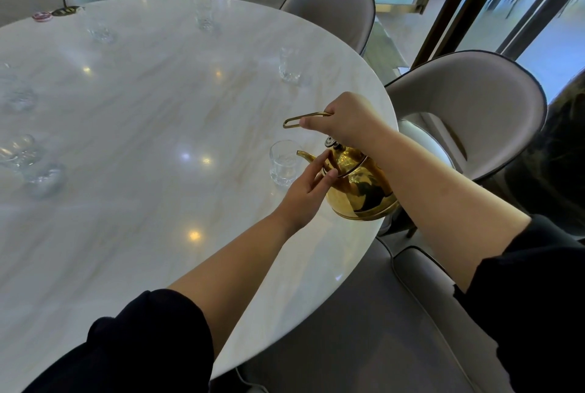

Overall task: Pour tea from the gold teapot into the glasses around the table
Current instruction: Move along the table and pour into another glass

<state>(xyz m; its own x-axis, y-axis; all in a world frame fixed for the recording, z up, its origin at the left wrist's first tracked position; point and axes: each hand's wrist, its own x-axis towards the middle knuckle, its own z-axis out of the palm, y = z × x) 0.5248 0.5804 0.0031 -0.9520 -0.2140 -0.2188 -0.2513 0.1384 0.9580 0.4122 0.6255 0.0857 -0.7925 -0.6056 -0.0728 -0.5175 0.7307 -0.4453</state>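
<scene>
No glass shows tea colour, so pouring looks barely started. Right hand (345, 118) fingers clamped round wire handle (304, 117); gold teapot (361, 193) tilted above table (142, 107) edge, spout at nearest glass (282, 163) rim. Left hand (308, 193) fingers straight, steadying lid (349, 161). Farther glasses (289, 68) left to fill.

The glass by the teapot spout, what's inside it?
The glass looks clear and empty, no tea visible. The spout of the gold teapot and the left hand cover its right edge.
</scene>
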